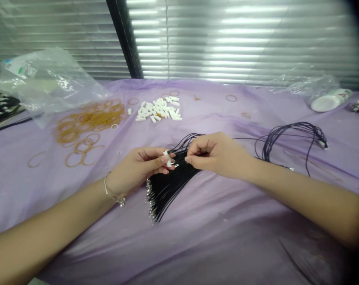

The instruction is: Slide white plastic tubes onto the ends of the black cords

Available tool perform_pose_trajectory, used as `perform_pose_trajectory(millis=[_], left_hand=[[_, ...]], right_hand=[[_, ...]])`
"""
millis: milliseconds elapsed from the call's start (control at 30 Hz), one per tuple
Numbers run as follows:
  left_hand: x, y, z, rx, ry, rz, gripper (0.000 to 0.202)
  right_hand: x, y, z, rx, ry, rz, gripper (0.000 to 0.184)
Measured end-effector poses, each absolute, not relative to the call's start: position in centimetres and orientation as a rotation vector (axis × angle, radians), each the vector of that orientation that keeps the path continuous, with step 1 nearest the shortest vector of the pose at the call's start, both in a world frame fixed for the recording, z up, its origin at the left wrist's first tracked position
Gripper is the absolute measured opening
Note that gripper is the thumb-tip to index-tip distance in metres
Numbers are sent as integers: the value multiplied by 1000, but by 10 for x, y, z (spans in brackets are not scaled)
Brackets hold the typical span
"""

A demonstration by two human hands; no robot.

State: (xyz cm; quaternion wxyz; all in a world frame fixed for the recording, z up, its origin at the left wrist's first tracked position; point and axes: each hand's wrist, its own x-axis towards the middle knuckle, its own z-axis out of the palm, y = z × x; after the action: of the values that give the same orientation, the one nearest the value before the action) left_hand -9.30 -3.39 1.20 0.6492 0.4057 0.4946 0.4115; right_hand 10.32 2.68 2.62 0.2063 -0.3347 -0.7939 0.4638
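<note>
My left hand [139,168] pinches a small white tube [168,158] between thumb and fingers, with a metal tip [176,165] showing at its end. My right hand [216,154] sits just beside it, its fingertips closed on black cords near that tube. Those cords belong to a fanned bundle of black cords [167,188], whose metal-capped ends hang together at the lower left, under my left hand. A looser coil of thin black cords [289,136] lies to the right of my right hand, partly looped over the sheet.
A pile of white tubes [158,110] and scattered rubber bands [89,126] lie beyond my hands on a lilac plastic sheet [197,241]. A clear plastic bag [46,83] lies at the far left; another bag with a white roll [324,102] lies far right. Window blinds run behind.
</note>
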Motion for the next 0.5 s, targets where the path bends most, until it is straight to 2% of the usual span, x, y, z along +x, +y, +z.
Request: perform_pose_trajectory(millis=[500], left_hand=[[-93,-34,11,915,1161,938,8]], right_hand=[[101,18,25,-956,-2297,1018,9]])
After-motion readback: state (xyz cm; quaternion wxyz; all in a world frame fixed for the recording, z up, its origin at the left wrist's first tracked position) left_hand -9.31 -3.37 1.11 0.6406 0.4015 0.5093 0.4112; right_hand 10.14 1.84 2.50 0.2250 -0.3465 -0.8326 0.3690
